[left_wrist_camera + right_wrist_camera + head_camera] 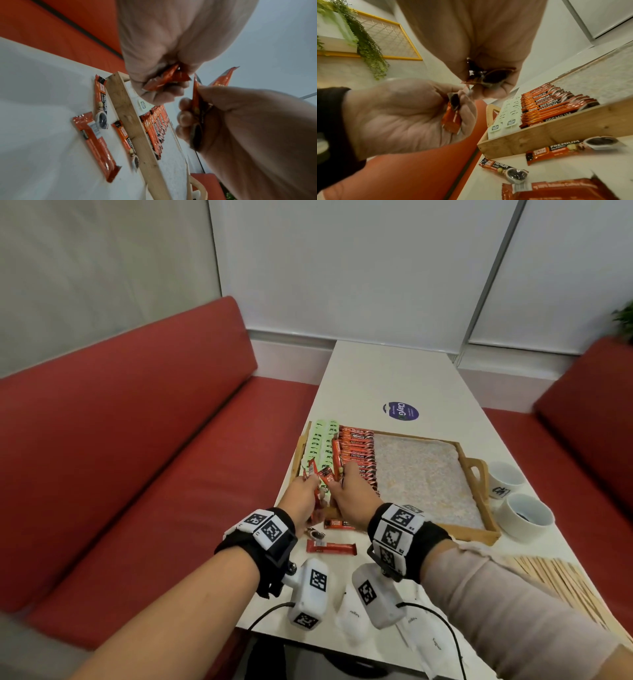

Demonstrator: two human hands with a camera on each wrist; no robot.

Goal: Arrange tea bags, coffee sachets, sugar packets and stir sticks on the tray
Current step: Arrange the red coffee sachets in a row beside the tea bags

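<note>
A wooden tray (479, 535) lies on the white table. Green tea bags (320, 443) fill its left column, with a row of orange coffee sachets (359, 453) beside them. Both hands hover over the tray's near left corner. My left hand (303, 491) grips a few coffee sachets (168, 79). My right hand (352, 491) pinches more sachets (488, 77), held upright. Three loose sachets (330, 548) lie on the table in front of the tray. Wooden stir sticks (561, 577) lie at the near right. White sugar packets (352, 621) lie near the front edge.
Two white cups (525, 517) stand to the right of the tray. The tray's right part shows its bare speckled lining (421, 474). A purple sticker (400, 411) is on the table behind the tray. Red benches (137, 457) flank the table.
</note>
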